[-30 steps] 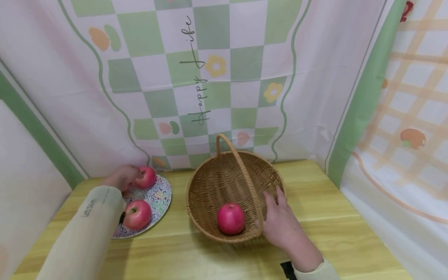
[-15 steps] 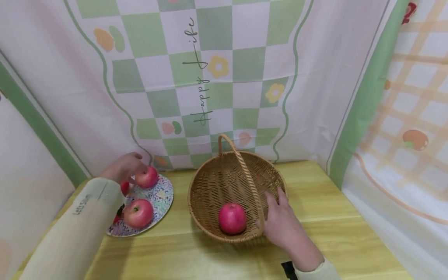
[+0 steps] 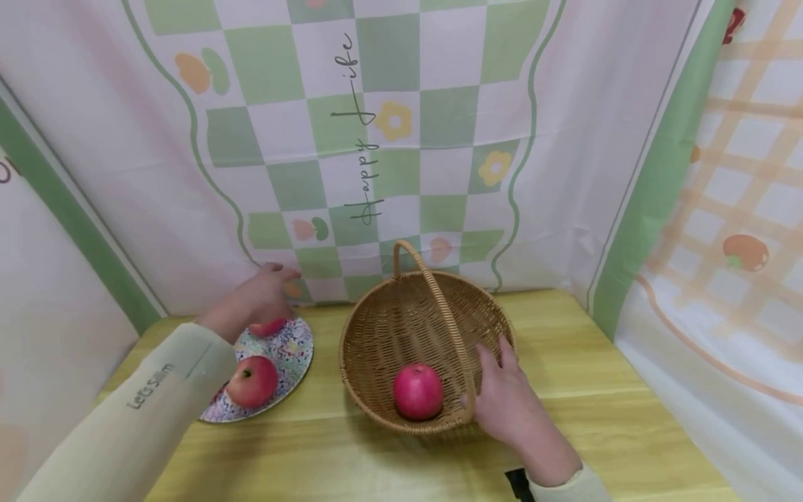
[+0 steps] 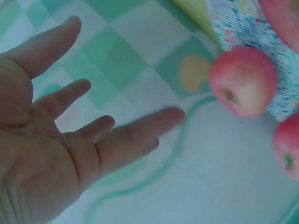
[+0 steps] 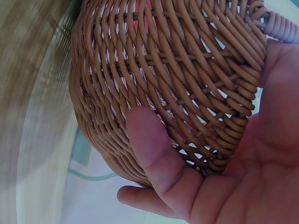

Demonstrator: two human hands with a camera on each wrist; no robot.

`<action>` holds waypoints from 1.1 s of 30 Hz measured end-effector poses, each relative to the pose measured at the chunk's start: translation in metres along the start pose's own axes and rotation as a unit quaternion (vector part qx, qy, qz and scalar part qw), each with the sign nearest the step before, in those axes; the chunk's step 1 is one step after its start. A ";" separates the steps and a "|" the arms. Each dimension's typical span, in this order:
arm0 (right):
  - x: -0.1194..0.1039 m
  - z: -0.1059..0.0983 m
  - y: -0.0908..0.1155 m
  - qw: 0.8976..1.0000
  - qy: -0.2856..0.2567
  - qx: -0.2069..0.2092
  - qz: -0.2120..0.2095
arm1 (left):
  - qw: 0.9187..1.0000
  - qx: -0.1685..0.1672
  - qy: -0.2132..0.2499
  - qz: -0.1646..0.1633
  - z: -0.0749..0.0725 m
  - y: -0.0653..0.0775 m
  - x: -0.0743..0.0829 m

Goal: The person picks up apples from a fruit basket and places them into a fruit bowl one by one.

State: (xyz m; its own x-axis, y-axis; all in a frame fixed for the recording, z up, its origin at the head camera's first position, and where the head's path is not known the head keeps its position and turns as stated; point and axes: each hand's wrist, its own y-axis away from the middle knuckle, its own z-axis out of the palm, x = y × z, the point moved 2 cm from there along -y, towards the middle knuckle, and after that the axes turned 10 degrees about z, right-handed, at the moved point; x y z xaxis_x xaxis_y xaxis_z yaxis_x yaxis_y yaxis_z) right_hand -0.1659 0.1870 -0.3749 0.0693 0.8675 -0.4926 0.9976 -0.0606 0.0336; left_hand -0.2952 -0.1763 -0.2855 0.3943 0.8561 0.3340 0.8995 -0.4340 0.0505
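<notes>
In the head view my left hand (image 3: pixel 254 301) hovers over the far side of a speckled round plate (image 3: pixel 295 355) and partly hides a red apple (image 3: pixel 268 328). Its fingers are spread and hold nothing in the left wrist view, where several apples show, the nearest apple (image 4: pixel 244 81) off the fingertips. Another apple (image 3: pixel 252 381) sits at the plate's near side. With my right hand (image 3: pixel 507 401) I grip the rim of a wicker basket (image 3: pixel 389 321) beside its handle's base, fingers against the outer weave. One round deep-pink fruit (image 3: pixel 418 392) lies inside the basket.
Plate and basket stand on a wood-grain table (image 3: pixel 339 460). Close behind them hangs a green-and-white checked cloth (image 3: pixel 389 174). More cloth (image 3: pixel 740 209) hangs along the right, and a white panel (image 3: pixel 37 293) stands at the left.
My left hand has let go of the far apple, lifted off it and moved a little right, its fingers spreading. The right hand stays on the basket rim.
</notes>
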 end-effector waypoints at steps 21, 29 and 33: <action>0.000 0.000 0.000 1.000 -0.002 -0.005 0.004 | 0.980 -0.009 -0.106 0.167 0.024 0.018 0.087; 0.000 0.000 0.000 1.000 -0.002 -0.005 0.004 | 0.965 -0.027 -0.085 0.246 0.038 0.018 0.104; 0.000 0.000 0.000 1.000 -0.004 -0.006 0.007 | 0.957 -0.039 -0.078 0.276 0.046 0.018 0.114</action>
State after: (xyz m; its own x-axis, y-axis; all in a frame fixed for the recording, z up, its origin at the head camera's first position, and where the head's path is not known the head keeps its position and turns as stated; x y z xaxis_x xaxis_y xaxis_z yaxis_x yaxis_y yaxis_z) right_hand -0.1663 0.1875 -0.3750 0.0826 0.8628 -0.4987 0.9965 -0.0663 0.0502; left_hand -0.2257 -0.0735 -0.2903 0.8337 0.5199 0.1861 0.5324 -0.8462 -0.0211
